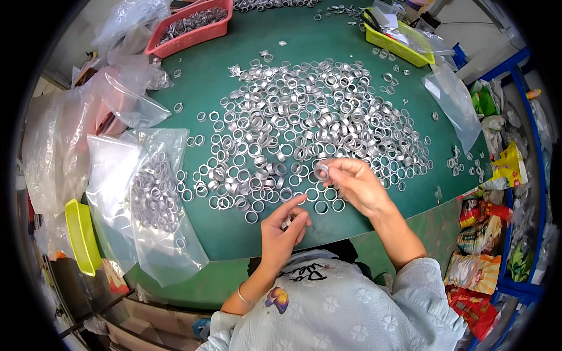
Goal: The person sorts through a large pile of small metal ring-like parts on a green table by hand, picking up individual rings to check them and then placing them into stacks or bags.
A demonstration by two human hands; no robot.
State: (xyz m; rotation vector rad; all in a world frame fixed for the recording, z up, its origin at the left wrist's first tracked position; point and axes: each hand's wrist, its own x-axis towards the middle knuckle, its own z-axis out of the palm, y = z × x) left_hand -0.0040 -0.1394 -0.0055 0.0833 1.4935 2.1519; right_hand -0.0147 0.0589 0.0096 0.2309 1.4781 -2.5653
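Between the thumb and fingertips of my right hand (355, 184), a silver metal ring (321, 170) is held up above the near edge of a big pile of similar rings (304, 111). My left hand (284, 229) is at the table's front edge, fingers curled around a few metal rings (287, 222); the hand partly hides them, so how many I cannot tell. The pile covers the middle of the green table (216, 52), some rings lying flat and others on edge. To the left, a clear plastic bag (187, 257) lies flat with many rings inside.
A red bin (193, 36) of small metal parts stands at the far left. At the far right is a yellow-green basket (404, 47) with tools. An empty plastic bag (453, 108) hangs over the right edge. Another yellow-green tray (83, 237) leans at left. Blue shelving (535, 117) holds colourful packets.
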